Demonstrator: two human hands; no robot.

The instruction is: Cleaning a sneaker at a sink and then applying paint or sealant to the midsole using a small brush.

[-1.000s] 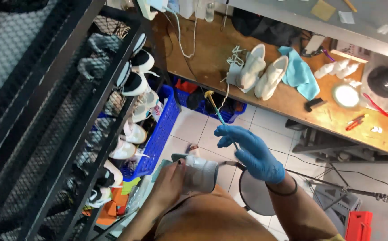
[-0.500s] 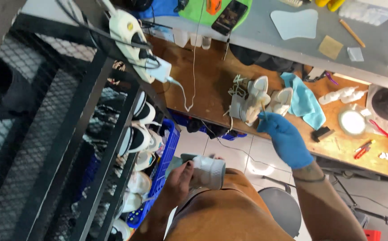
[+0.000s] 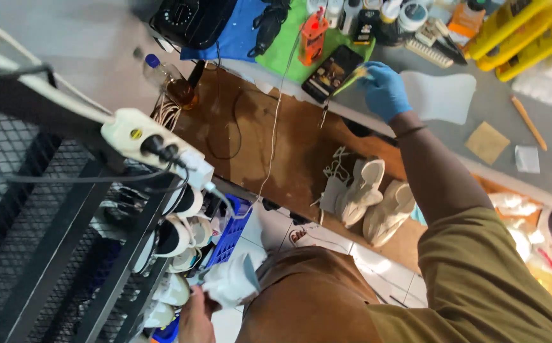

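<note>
Right hand (image 3: 385, 90): blue-gloved, arm stretched out over the grey upper worktop (image 3: 498, 114); fingers together, pinched on a small yellowish tool (image 3: 360, 73), probably a fine brush, too blurred to be sure
Left hand (image 3: 194, 316): bare, low at the frame edge near the lap; fingers clamped on a white shoe (image 3: 231, 284), held well clear of any surface
Thing in hand: white shoe, tilted, beside the brown apron (image 3: 314, 298), above the tiled floor
Near the right hand: dark phone (image 3: 334, 70) just beside the fingertips, on a green mat (image 3: 288, 47); orange bottle (image 3: 313, 35) further along; white insole-shaped sheet (image 3: 441, 95) just past the glove
Lower wooden worktop (image 3: 269, 140): pair of pale sneakers (image 3: 374, 197) with loose laces, well apart from both hands; thin cables trailing across it
Left side: black mesh rack (image 3: 47, 254) stacked with shoes; white power strip (image 3: 155, 149) with black plugs on its top rail; blue crate (image 3: 231, 232) below
Handling advice, as judgement: steady grip on the shoe while the far arm reaches, sole kept away from the apron; tool tip best lifted straight, clear of the phone and hanging cable; light pinch near the tool's end for control; shoe turned toward the light before any contact
</note>
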